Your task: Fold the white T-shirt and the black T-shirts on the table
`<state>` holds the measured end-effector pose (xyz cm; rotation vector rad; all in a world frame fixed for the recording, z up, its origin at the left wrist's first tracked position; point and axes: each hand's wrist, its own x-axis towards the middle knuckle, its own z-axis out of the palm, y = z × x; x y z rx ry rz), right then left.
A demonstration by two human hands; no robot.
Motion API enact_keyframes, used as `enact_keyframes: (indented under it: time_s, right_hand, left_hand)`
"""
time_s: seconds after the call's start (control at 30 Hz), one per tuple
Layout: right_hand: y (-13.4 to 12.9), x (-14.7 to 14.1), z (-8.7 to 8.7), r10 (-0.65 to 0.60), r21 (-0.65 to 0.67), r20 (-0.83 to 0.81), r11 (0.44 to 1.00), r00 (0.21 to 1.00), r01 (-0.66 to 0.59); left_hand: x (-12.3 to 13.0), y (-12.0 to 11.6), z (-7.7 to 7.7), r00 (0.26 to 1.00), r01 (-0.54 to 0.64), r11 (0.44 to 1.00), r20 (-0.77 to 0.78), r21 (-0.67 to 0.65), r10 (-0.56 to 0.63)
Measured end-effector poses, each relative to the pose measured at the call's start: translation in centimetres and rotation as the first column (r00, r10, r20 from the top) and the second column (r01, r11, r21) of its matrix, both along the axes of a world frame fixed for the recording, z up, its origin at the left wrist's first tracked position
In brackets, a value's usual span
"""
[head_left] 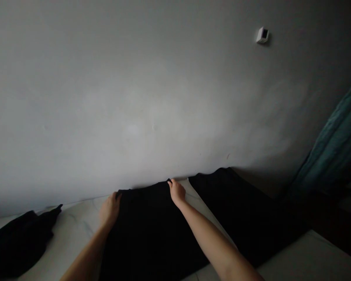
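A black cloth (pixel 146 230) lies spread on a pale, marble-patterned surface (pixel 76 222), its far edge near the wall. At the cloth's far left corner is my left hand (pixel 109 210), fingers closed on the edge. My right hand (pixel 177 192) pinches the far right corner. To the right, a second black cloth (pixel 245 214) lies flat, with a narrow strip of the pale surface between the two. A crumpled dark cloth (pixel 23 242) rests at the far left, apart from my hands.
A grey-white wall (pixel 152 97) rises directly behind the surface. High on it at the right is a small white box (pixel 262 35) with a dark face. A teal curtain (pixel 336 136) hangs at the right edge, above a dark area.
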<state>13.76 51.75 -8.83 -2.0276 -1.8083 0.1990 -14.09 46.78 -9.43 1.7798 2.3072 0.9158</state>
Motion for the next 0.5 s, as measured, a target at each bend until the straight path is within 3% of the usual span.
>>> enact_keyframes:
  time_s: [0.13,0.27,0.4,0.5]
  right_hand:
    - [-0.4,-1.0,1.1,-0.028,0.011,0.061,1.000,0.998,0.027]
    - [-2.1,-2.6,2.3,0.010,0.069,0.103,0.997,0.995,-0.017]
    - [-3.7,-3.7,1.9,0.166,0.015,0.115,0.986,0.979,-0.169]
    - [-3.9,-3.4,0.7,0.243,-0.117,0.062,0.965,0.968,-0.235]
  left_hand:
    - [0.9,-0.9,0.8,0.976,0.006,1.000,-0.218,0.021,-0.001]
    - [3.8,-1.7,2.0,0.843,0.046,0.996,-0.538,0.074,0.001]
    - [7.7,-2.5,1.4,0.813,0.185,0.982,-0.556,-0.032,-0.172]
    - [8.0,-2.7,-0.1,0.830,0.187,0.974,-0.510,-0.130,-0.228]
